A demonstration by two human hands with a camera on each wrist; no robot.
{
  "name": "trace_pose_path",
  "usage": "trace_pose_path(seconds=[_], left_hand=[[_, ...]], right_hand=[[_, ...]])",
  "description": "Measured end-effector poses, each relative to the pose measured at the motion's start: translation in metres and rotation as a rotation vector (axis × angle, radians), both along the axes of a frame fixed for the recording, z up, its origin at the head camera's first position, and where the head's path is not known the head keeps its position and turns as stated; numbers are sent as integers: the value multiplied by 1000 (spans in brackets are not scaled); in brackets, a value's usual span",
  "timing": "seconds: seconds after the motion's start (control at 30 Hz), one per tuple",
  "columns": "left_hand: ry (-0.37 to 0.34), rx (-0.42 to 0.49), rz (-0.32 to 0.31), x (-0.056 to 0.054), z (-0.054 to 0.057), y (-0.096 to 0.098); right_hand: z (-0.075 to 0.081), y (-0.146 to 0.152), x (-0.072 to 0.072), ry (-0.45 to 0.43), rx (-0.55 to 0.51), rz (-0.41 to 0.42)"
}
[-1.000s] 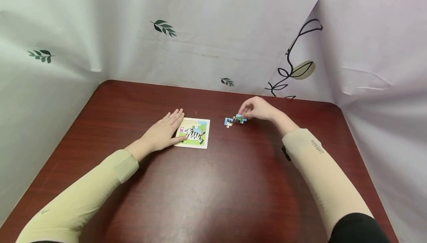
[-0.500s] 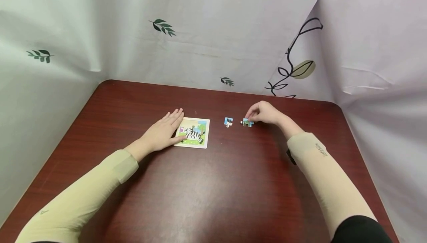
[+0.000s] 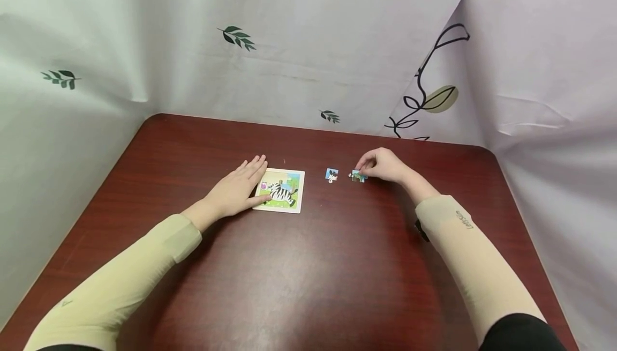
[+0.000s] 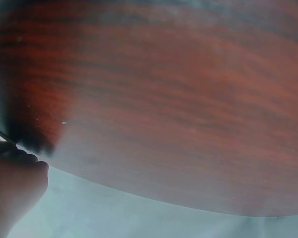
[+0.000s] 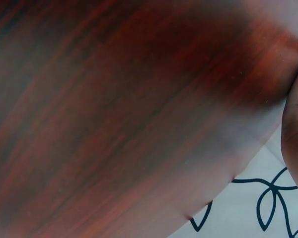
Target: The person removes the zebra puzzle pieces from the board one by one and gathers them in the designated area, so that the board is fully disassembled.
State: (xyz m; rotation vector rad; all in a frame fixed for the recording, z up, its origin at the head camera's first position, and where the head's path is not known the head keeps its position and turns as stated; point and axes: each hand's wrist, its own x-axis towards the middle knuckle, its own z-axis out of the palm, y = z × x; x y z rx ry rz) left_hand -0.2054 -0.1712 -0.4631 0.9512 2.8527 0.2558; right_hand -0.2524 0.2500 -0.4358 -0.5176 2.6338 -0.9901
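A small zebra jigsaw puzzle (image 3: 283, 193) in a pale frame lies flat on the table. My left hand (image 3: 235, 189) rests with straight fingers along its left side, the thumb reaching over the picture. To the right of the frame lies a loose puzzle piece (image 3: 331, 174) with blue and zebra stripes. Farther right, my right hand (image 3: 384, 165) pinches another puzzle piece (image 3: 358, 177), blue and green, at the tabletop; fingertips cover part of it. The left wrist view shows only the edge of the left hand (image 4: 17, 181); the right wrist view shows part of the right hand (image 5: 296, 131).
The dark red wooden table (image 3: 270, 265) has rounded far corners. White curtains (image 3: 299, 45) with leaf prints hang close behind it and along both sides.
My right hand has drawn the blue and green piece to the right, away from the striped piece it was beside. It has barely moved in the last half second; my left hand stays put.
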Motion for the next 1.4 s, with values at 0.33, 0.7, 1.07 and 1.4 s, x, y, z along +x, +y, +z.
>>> trace_pose_path(seconds=[0.33,0.7,1.07,1.4], left_hand=[[-3,2,2,1,2,0],[3,-6,4,1,0,-2],[-2,-5,11,1,-2,-2],[-1,3,5,-2,-2,0]], right_hand=[[5,-4,0,15,-36,-6],[17,-69,-3,43,-119,55],[4,-137,-3,4,-125,164],[0,-157,-7,56,-16,270]])
